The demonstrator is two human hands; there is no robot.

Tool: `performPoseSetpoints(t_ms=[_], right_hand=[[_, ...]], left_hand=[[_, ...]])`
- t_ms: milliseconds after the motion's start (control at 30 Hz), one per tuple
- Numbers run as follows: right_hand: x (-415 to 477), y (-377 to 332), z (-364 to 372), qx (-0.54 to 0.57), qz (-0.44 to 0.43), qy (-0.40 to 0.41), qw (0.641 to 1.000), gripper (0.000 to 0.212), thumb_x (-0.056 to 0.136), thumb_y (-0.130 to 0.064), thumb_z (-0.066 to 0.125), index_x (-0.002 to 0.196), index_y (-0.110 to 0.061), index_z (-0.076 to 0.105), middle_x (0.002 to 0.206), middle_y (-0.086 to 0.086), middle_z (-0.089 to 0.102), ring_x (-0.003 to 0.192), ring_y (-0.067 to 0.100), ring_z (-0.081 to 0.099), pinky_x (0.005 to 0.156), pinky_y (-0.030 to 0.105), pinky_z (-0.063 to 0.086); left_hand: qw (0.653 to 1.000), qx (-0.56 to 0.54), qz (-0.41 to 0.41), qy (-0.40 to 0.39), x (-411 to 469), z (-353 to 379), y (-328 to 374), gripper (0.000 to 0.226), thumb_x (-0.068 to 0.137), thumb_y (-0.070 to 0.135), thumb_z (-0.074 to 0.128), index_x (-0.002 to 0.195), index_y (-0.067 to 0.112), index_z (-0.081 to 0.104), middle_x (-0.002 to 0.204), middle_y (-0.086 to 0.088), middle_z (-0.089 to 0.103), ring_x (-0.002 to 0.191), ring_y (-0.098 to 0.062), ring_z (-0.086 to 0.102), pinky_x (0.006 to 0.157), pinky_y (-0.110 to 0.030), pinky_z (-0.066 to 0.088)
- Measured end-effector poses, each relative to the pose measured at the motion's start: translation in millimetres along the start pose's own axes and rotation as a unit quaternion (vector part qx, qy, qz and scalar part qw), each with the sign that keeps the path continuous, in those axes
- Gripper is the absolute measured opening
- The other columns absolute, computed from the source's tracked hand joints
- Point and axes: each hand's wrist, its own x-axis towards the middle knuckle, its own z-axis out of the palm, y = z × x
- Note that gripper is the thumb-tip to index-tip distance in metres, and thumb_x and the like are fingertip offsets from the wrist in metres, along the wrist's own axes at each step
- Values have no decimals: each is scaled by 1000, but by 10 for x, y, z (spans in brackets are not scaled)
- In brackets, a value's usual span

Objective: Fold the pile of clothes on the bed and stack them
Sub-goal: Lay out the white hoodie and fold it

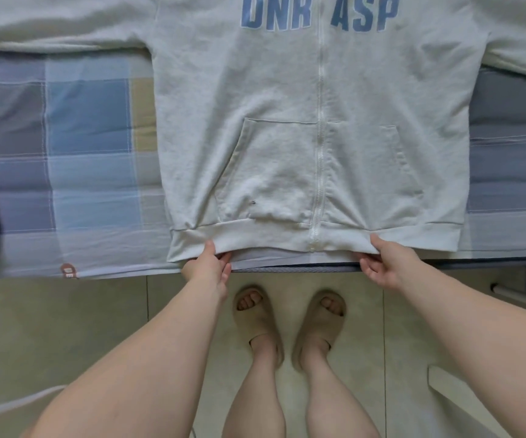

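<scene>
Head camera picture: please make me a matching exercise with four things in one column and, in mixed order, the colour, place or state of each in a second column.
Column one:
1 jacket
2 left hand
3 slippers
4 sheet

Column two:
A blue and grey checks
B on the tiled floor
C pinches the jacket's hem
D spread flat, zip closed

Pairs: 1-D, 2-C, 3-B, 4-A.
</scene>
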Motion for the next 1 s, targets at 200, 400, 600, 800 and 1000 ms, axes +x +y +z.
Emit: performPoseSetpoints(t_ms=[200,400,600,800,1000], right_hand=[[-364,106,303,2,21,-72,997,16,99,-29,60,108,-16,57,108,9,67,94,23,68,81,35,53],[-507,522,897,-29,26,-115,993,18,95,-31,67,108,-20,59,107,7,68,105,23,65,101,41,46],[-632,962,1572,-6,21,-126,992,16,96,-32,65,98,-16,63,98,0,72,92,17,66,95,38,49],[-691,1260,1958,-22,-3,-36,999,23,98,-30,65,81,-17,56,67,-3,51,60,12,49,66,28,49],[-850,1348,2002,-53,12,-4,998,12,102,-26,56,97,-15,57,88,2,64,78,18,64,79,35,52]], left_hand=[[999,-34,-2,-19,-29,-147,149,31,89,35,77,111,21,60,104,0,72,87,-15,72,65,-27,54],[998,26,48,-25,139,-452,486,31,82,39,82,100,22,64,114,-1,70,103,-20,67,69,-32,52],[970,178,70,-152,386,-668,772,34,84,51,75,102,22,71,103,4,74,96,-18,68,75,-31,51],[884,375,234,-150,669,-841,1010,30,93,33,70,70,18,58,65,1,54,67,-19,49,67,-32,39],[865,440,220,-99,691,-1032,1050,22,98,27,58,83,10,62,79,-7,67,77,-28,61,72,-35,47]])
